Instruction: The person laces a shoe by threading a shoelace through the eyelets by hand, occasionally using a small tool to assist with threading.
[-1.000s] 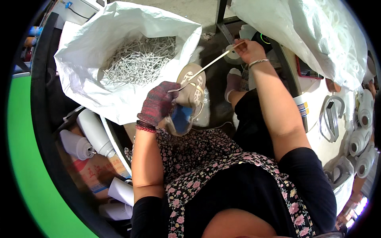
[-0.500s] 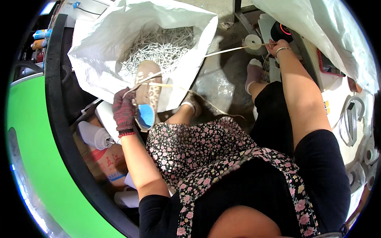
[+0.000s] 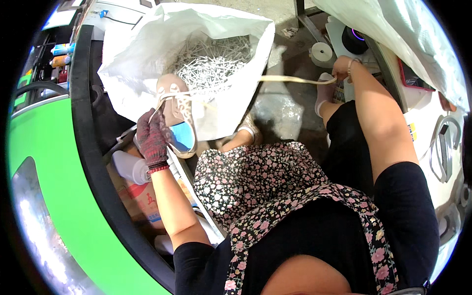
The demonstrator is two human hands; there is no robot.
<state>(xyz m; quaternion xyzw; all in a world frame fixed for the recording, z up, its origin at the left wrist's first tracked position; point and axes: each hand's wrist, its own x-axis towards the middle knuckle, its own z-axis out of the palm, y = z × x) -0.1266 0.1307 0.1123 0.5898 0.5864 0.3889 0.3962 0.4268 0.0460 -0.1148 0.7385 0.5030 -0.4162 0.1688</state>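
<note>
Clearly, the right grip holds a pale strap.

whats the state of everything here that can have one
left hand: gloved, closed on the shoe's side
right hand: bare, closed on the lace
shoe: no foot inside, blue insole showing
lace: drawn out toward the right hand, partly blurred
white bag: open, holding pale thin pieces
black round device: purple light on

The end of the beige shoelace is hidden by the right hand. The shoe's underside is concealed. The upper-right sack is cut off by the top edge.
</note>
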